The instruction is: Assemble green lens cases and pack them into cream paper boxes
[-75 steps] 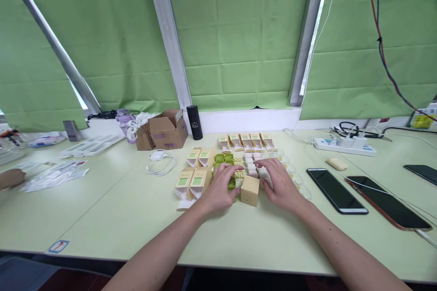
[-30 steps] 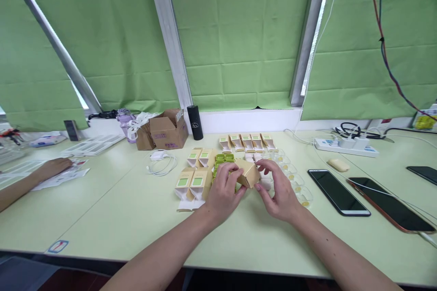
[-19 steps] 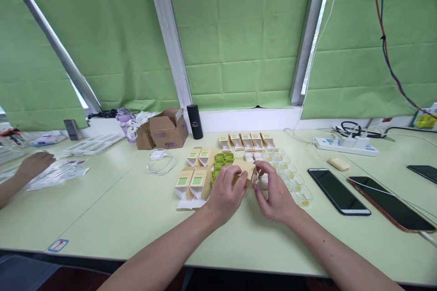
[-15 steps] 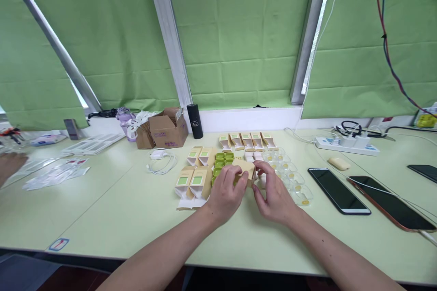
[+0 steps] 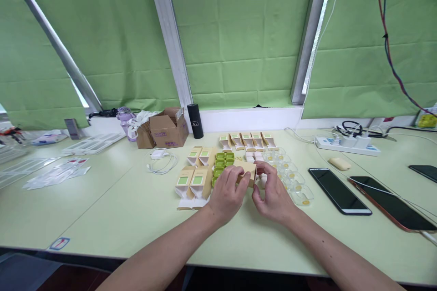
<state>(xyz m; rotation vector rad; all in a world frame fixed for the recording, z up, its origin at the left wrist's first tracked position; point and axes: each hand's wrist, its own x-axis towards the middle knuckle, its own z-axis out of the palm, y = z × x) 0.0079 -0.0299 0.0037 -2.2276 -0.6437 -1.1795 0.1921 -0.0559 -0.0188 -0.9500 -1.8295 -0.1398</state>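
A small tan cardboard box is held just above the pale green table between both hands. My left hand grips its left side with curled fingers. My right hand pinches its right end. Behind the box lie small green trays, pinkish-white blocks and clear lids with yellow dots. To the left lie open tan boxes with green labels. Another row of such boxes stands farther back.
Two phones and a power strip lie to the right, with a cable across them. A brown carton, a black cylinder and a coiled white cable are at the back left. Papers lie far left.
I lifted the tan box off the table and turned it on its side between both hands. Another person's hand at the far left has gone out of view.
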